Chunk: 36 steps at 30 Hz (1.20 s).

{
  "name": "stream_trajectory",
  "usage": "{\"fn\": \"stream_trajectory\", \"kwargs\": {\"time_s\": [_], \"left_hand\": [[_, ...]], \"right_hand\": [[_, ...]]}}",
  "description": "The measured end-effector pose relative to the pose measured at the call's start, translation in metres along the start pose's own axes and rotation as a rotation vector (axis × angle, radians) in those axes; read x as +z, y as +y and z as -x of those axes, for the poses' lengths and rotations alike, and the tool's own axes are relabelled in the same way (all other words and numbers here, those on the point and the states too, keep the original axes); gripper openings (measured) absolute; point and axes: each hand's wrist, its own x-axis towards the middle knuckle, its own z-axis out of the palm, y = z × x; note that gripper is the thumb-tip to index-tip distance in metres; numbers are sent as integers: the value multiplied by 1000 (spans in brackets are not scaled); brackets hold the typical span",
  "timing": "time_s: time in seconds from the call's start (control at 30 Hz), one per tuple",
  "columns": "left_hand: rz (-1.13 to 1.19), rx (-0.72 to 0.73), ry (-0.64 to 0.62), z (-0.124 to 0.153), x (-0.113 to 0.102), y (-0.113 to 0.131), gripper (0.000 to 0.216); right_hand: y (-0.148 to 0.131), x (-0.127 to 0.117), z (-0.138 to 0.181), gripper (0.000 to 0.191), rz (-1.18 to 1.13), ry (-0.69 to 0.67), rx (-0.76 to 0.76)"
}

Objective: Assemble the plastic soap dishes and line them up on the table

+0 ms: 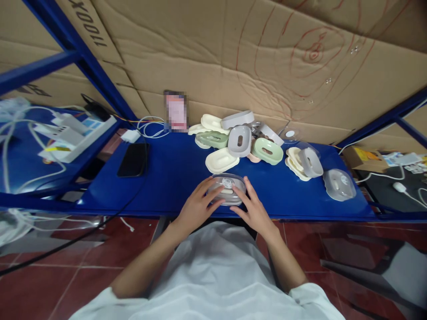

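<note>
Clear-lidded box [228, 184] between left fingers [215, 194] and right fingers [240, 196]; partly under both

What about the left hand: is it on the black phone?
No, the left hand is at the clear-lidded box, apart from the black phone.

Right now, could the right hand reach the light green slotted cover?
Probably yes: nothing appears to block the near side of the light green slotted cover, though the right hand touches a clear-lidded box.
</note>
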Motion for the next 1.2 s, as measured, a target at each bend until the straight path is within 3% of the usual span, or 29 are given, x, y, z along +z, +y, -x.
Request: {"fn": "stream_trajectory", "kwargs": {"time_s": [0.23, 0.47, 0.73, 0.87, 1.07, 1.2], "left_hand": [[22, 99, -126, 7, -7, -11, 53], [28, 98, -36, 21, -4, -11, 49], [53, 97, -62, 14, -1, -9, 49], [76, 27, -86, 14, 3, -11, 48], [171, -215, -182, 13, 7, -14, 56], [205, -249, -190, 13, 8, -15, 58]], "right_hand": [[7, 1, 6, 76, 104, 69, -85], [1, 4, 6, 72, 64, 106, -137], [5, 4, 6, 71, 3, 168, -83], [4, 5, 6, 73, 56, 171, -69], [2, 7, 4, 74, 108, 172, -35], [3, 7, 5, 69, 104, 159, -6]]}}
